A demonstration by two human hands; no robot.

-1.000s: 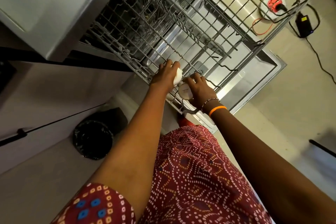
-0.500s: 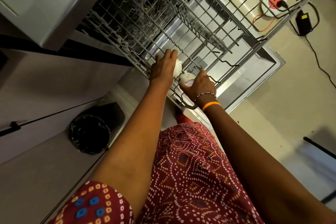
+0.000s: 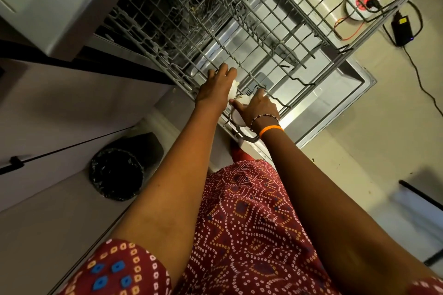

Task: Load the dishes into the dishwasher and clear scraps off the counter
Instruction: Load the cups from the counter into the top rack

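The left hand point(image 3: 217, 88) and right hand point(image 3: 257, 109) cover most of two white dishes point(image 3: 236, 116) at the rack's point(image 3: 263, 31) near corner; the rack's far end runs off the top edge.

I see the rack point(image 3: 275, 31) pulled out over the dishwasher door point(image 3: 335, 103), two small dishes point(image 3: 236, 112) at the rack's near-left corner under my left hand point(image 3: 217, 90) and right hand point(image 3: 257, 109), bin point(image 3: 117, 173) on the floor left of the door, power socket point(image 3: 363, 2) beyond the rack's far-right corner
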